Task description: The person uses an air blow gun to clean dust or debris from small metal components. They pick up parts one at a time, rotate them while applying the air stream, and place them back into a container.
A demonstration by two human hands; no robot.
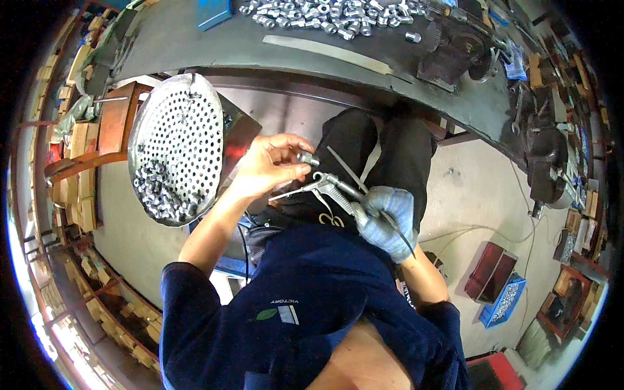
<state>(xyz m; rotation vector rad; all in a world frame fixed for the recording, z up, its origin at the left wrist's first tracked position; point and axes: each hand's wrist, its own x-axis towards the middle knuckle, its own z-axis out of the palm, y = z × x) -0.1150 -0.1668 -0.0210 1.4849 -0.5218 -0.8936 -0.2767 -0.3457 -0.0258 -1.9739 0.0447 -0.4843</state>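
Observation:
Pinched between the bare fingers and thumb of my left hand [273,168] is a small metal nut [307,158], held over my lap. My right hand [389,222], in a blue-grey knitted glove, is closed around a metal air blow gun [337,195]. A thin, file-like rod [348,169] also passes through that grip and sticks out on both sides. The blow gun's front end lies just below the nut, apart from it. To the left of my left hand, a round perforated metal pan [182,114] holds a heap of similar nuts [162,192] in its near part.
A dark workbench [195,52] crosses ahead, carrying a large pile of nuts [331,16], a long flat file-like strip [328,55], a blue container [214,13] and a greasy geared device [455,55]. A blue crate [504,302] of small parts stands on the floor at right.

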